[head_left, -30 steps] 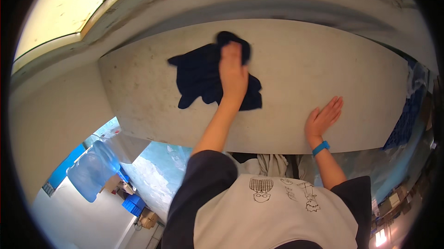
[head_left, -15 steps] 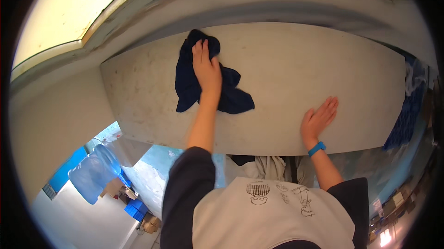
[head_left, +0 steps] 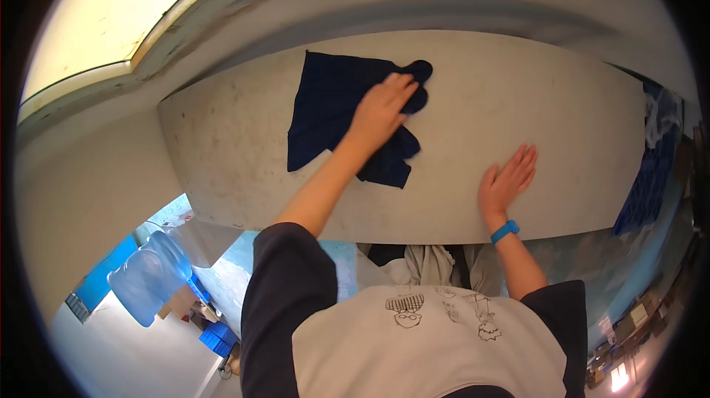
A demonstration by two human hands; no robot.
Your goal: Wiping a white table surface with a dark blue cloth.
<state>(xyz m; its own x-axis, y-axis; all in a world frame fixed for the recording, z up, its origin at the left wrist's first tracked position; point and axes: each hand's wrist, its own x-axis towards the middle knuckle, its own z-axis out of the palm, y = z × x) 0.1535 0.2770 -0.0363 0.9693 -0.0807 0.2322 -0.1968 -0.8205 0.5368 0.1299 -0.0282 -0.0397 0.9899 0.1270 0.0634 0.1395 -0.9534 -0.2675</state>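
A dark blue cloth (head_left: pixel 325 113) lies spread on a pale, speckled tabletop (head_left: pixel 518 95). My left hand (head_left: pixel 381 113) presses flat on the cloth's right part, fingers pointing toward the far edge. My right hand (head_left: pixel 506 180), with a blue band on its wrist, rests palm down with fingers apart on the bare tabletop near the front edge, to the right of the cloth and not touching it.
A wall with a ledge runs along the table's far side. Blue fabric (head_left: pixel 654 169) hangs off the table's right end. Below on the left are a large translucent blue water bottle (head_left: pixel 148 276) and a blue crate (head_left: pixel 218 339) on the floor.
My left hand slid the cloth left, then back right and farther away; the cloth now lies flatter and more spread out. My right hand stayed on the table.
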